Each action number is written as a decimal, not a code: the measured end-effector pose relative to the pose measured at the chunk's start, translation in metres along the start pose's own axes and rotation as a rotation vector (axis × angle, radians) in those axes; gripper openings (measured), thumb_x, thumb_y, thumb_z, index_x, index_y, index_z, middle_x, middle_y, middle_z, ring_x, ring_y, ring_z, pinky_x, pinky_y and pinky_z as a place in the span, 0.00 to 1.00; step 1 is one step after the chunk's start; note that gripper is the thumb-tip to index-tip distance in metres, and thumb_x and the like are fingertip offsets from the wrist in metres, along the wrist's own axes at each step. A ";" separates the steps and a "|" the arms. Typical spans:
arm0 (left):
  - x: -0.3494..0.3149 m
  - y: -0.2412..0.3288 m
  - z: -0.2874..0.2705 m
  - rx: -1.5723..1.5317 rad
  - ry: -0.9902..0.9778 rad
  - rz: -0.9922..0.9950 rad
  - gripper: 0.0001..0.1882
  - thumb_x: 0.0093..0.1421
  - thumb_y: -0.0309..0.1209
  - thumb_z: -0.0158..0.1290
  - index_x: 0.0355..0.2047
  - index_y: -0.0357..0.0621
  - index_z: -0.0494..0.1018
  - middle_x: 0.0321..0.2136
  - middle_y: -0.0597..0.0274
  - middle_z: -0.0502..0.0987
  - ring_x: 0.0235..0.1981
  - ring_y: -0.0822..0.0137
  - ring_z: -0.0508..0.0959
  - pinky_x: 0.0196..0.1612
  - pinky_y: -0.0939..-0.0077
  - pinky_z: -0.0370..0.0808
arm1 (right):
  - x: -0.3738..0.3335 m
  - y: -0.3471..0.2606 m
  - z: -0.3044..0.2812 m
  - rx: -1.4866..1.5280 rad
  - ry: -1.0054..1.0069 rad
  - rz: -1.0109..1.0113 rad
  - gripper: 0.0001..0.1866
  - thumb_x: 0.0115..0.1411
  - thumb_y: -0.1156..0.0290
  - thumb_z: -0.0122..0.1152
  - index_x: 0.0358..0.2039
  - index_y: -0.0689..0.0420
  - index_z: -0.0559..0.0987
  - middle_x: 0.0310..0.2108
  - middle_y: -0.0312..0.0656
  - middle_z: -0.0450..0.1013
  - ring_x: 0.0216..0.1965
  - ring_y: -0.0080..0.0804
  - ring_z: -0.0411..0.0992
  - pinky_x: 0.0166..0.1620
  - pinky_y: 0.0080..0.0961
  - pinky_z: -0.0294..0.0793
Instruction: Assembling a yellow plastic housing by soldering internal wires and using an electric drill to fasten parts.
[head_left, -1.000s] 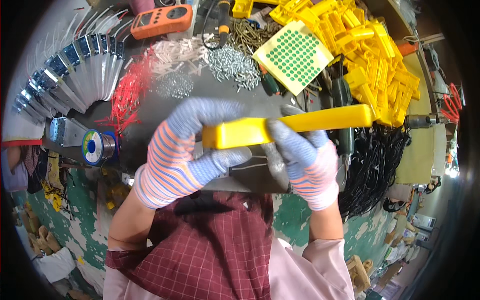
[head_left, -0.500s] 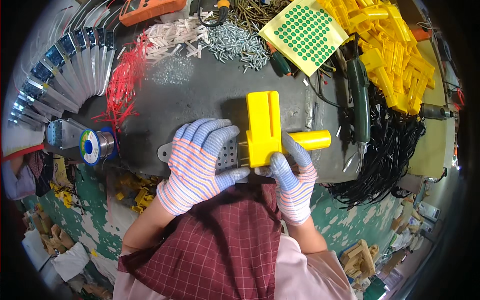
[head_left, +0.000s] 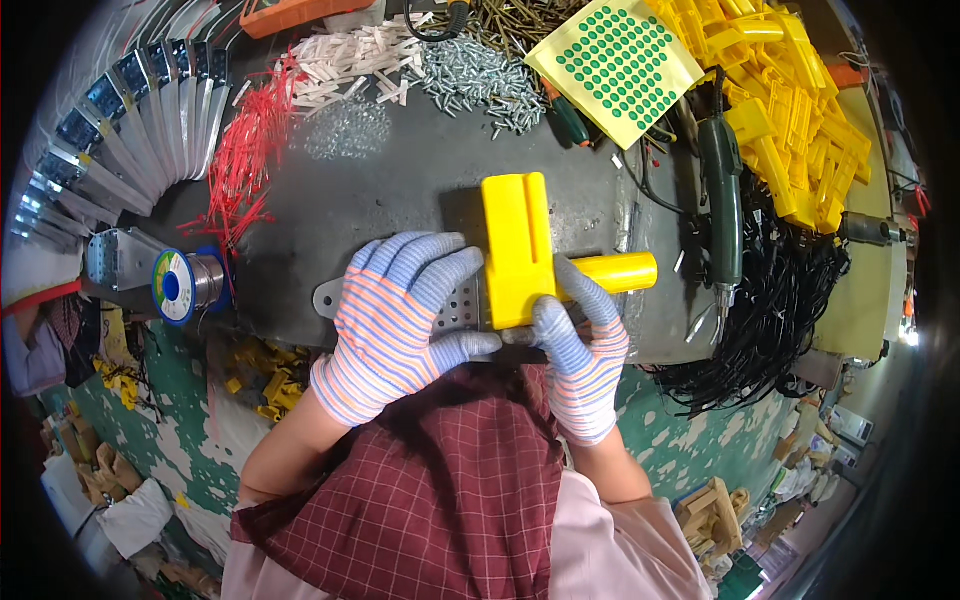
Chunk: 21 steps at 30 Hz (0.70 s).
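Observation:
A yellow plastic housing (head_left: pixel 516 250) with a round handle sticking out to its right stands near the front edge of the workbench. My right hand (head_left: pixel 582 362), in a striped knit glove, is closed round its lower right part, thumb on the front face. My left hand (head_left: pixel 385 325), gloved the same way, curves over a grey metal plate (head_left: pixel 461 306) with rows of holes, fingers on top and thumb along its near edge. The plate's right end meets the housing's left side. Most of the plate's middle is hidden under my left hand.
A solder spool (head_left: pixel 190 285) stands left, by a row of metal brackets (head_left: pixel 150 140) and red wires (head_left: pixel 245 155). Screws (head_left: pixel 480 85) and a green-dotted sticker sheet (head_left: pixel 615 70) lie behind. On the right are a power screwdriver (head_left: pixel 720 190), black cables (head_left: pixel 770 310) and yellow housings (head_left: pixel 790 110).
The yellow housing has shifted slightly left against the metal plate, and the metal prongs that showed between them are out of sight. My right hand moved along with it; my left hand stays nearly still.

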<state>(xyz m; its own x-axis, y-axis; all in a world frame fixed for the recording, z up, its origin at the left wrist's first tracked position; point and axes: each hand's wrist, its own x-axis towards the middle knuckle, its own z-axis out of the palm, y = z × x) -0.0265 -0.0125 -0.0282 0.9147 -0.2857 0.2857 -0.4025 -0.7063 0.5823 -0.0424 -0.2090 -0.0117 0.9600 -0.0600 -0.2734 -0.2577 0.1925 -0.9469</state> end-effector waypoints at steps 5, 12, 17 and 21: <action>0.000 0.000 -0.001 0.017 0.001 0.024 0.35 0.48 0.55 0.63 0.52 0.49 0.72 0.51 0.58 0.73 0.50 0.54 0.73 0.54 0.55 0.68 | -0.011 0.009 -0.003 -0.126 -0.098 -0.002 0.32 0.64 0.75 0.61 0.67 0.57 0.62 0.51 0.45 0.72 0.50 0.31 0.73 0.55 0.29 0.73; -0.003 0.000 0.010 0.088 0.073 0.064 0.35 0.48 0.54 0.62 0.52 0.49 0.71 0.51 0.58 0.73 0.50 0.54 0.73 0.52 0.55 0.68 | -0.020 0.027 0.000 -0.323 -0.330 -0.195 0.50 0.62 0.78 0.59 0.74 0.52 0.36 0.61 0.53 0.65 0.56 0.39 0.69 0.59 0.36 0.68; -0.003 0.001 0.009 0.076 0.052 0.074 0.35 0.47 0.52 0.63 0.52 0.49 0.71 0.51 0.58 0.73 0.49 0.54 0.73 0.52 0.55 0.68 | -0.032 0.035 -0.012 0.086 -0.195 -0.173 0.37 0.64 0.82 0.55 0.70 0.55 0.52 0.57 0.49 0.67 0.53 0.36 0.72 0.56 0.32 0.72; -0.002 0.003 0.009 0.080 0.071 0.075 0.34 0.47 0.51 0.64 0.52 0.48 0.71 0.51 0.58 0.73 0.50 0.54 0.73 0.53 0.55 0.68 | -0.033 0.043 -0.018 0.054 -0.007 -0.207 0.19 0.65 0.80 0.57 0.57 0.61 0.70 0.50 0.48 0.74 0.49 0.33 0.75 0.55 0.32 0.74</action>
<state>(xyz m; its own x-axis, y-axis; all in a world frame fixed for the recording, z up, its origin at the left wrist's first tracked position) -0.0292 -0.0195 -0.0338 0.8761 -0.2952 0.3811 -0.4632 -0.7347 0.4957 -0.0875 -0.2167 -0.0460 0.9927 -0.0965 -0.0727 -0.0489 0.2287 -0.9723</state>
